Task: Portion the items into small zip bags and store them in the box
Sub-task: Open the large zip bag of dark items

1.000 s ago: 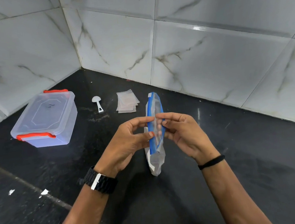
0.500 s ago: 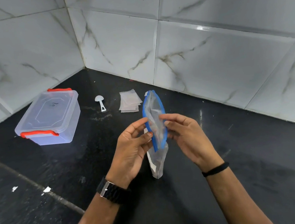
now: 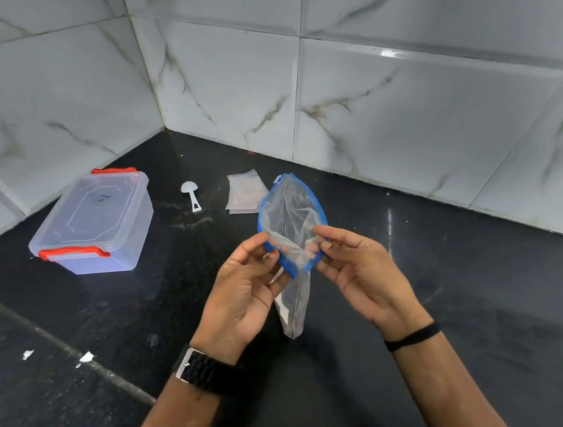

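Now left hand (image 3: 246, 294) and right hand (image 3: 359, 267) pinch the bag (image 3: 291, 219) (mouth spread wide).

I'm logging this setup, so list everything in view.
Box: one, clear with red latches, lid on, left on the counter.
Scoop: one, white, right of the box.
Small bags: a stack, clear, count unclear, behind the hands.
Zip bag: one, clear with blue rim, mouth open, held up between both hands.
Counter: black.
Wall: white marbled tiles.
Left hand: pinches the rim; watch on wrist.
Right hand: pinches the rim; black band on wrist.
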